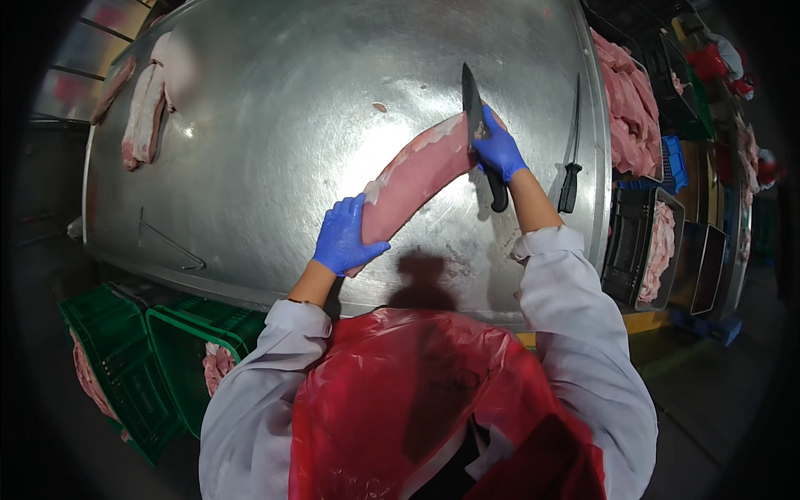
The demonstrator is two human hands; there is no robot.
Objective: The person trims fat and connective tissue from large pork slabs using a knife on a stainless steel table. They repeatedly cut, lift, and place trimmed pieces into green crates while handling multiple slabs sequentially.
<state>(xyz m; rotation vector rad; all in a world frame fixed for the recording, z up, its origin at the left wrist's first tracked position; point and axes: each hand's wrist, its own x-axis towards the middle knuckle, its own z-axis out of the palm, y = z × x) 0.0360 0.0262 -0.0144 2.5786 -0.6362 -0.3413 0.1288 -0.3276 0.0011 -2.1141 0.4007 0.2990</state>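
A long slab of pale pink meat, like a pork loin, lies slantwise on the steel table, with whitish fat along its far edge. My left hand, in a blue glove, is closed around its near left end, thumb on top. At the far right end is my right hand, also blue-gloved, closed on a broad-bladed knife with its fingers against the meat. The blade points away across the loin's end, and the black handle sticks out below the palm. How the fingers wrap the handle is partly hidden.
A slim knife lies near the steel table's right edge. Meat pieces rest far left, a metal hook near left. Green crates stand left below; black crates with meat line the right side.
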